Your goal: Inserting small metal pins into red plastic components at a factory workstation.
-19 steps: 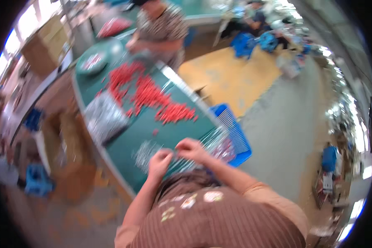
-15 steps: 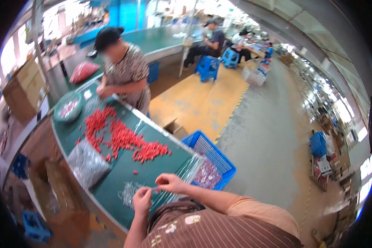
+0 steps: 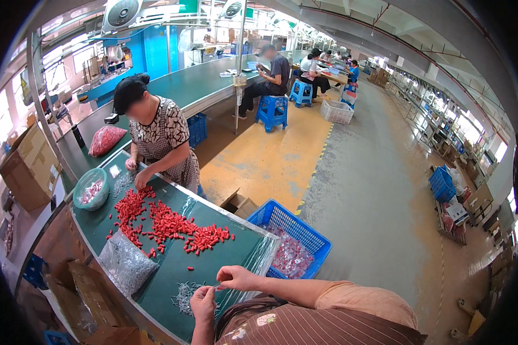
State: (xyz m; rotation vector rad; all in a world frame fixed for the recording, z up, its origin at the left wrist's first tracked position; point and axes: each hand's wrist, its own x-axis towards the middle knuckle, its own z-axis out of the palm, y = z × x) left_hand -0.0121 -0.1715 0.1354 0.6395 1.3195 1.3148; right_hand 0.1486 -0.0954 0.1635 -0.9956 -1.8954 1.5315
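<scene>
Two-handed grip: bare left hand [image 3: 202,303] and bare right hand [image 3: 239,278] pinched on small, thin greyish piece [image 3: 217,287]; slender grey pins [image 3: 183,296] left of grip, on green counter [image 3: 170,277]. Judged step: fine fitting; next calls for steady alignment.

Pins [image 3: 187,296], 7 o'clock: shiny metal seen. Red pieces [image 3: 170,227], 8 o'clock: smooth plastic seen. Tabletop [image 3: 207,266] beneath: finished smooth, faintly glossy. Bag [image 3: 126,264], 8 o'clock: made of crinkled, glossy plastic film. Basket [image 3: 290,223], 5 o'clock: made of perforated plastic. Carton [image 3: 31,167], 9 o'clock: matt cardboard shown.
</scene>
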